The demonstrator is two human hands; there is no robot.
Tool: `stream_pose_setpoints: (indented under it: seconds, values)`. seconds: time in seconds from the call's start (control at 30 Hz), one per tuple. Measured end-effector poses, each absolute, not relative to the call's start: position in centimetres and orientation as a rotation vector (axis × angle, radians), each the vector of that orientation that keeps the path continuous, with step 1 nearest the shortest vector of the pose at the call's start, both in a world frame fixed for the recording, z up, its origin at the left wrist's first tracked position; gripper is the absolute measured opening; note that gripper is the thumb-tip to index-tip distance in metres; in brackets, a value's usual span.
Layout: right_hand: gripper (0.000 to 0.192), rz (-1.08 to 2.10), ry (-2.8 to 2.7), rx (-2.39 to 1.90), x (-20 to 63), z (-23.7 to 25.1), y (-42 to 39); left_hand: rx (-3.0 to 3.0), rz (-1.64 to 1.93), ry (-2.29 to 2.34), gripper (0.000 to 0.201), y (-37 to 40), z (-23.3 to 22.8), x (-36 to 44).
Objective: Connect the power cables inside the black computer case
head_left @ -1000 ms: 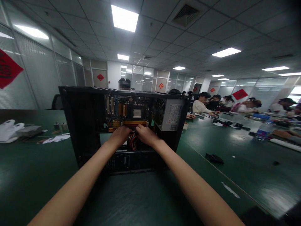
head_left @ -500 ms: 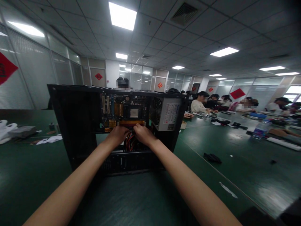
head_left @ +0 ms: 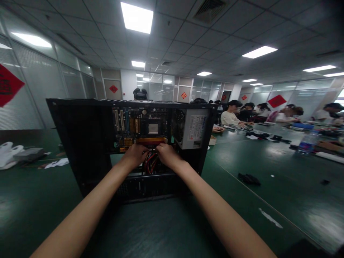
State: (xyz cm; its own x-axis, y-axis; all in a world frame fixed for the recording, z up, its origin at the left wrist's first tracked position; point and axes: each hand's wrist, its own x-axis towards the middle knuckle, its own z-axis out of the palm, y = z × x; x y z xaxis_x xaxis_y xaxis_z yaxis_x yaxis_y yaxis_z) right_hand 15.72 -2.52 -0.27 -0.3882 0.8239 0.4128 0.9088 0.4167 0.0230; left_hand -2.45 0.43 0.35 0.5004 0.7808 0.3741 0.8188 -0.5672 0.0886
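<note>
The computer case (head_left: 88, 143) stands upright on the green table (head_left: 268, 186) with its side panel off, a black sheet-metal box with sharp square edges and a matt finish. Seen from the head camera, it fills the middle of the frame. Inside it, the motherboard (head_left: 141, 125) is a flat board studded with pale slots and a small square socket. Along the board's lower edge runs a long, narrow yellow-orange slot strip (head_left: 150, 140). At 3 o'clock from the board sits the power supply (head_left: 192, 128), a grey metal block with a round fan grille and a white label. A bundle of red and black cables (head_left: 150, 165) hangs at 6 o'clock from the strip.

The left hand (head_left: 135, 154) and the right hand (head_left: 168, 154) are both inside the case, just below the strip, close together with the cables between them. Their fingers curl in at the strip's lower edge; whether they grip anything there cannot be told, since the fingertips are hidden behind the knuckles. Both bare forearms reach in from 6 o'clock.

At 9 o'clock from the case, white objects (head_left: 8, 154) and paper scraps lie on the table. At 3 o'clock a small black item (head_left: 249, 178) lies on the table, and beyond it other people sit at work at 2 o'clock
</note>
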Motion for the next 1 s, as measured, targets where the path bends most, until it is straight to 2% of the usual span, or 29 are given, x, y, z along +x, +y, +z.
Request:
stream_pose_setpoints:
  seconds: [0.33, 1.0]
  values:
    - [0.032, -0.273, -2.336, -1.717, 15.4, 0.6, -2.7, -2.649, -0.59, -1.422, 0.031, 0.1, 0.7, -2.3]
    - [0.029, -0.131, -2.231, -1.726, 15.2, 0.4, -3.0, -2.651, -0.575, -1.533, 0.032, 0.6, 0.7, -2.0]
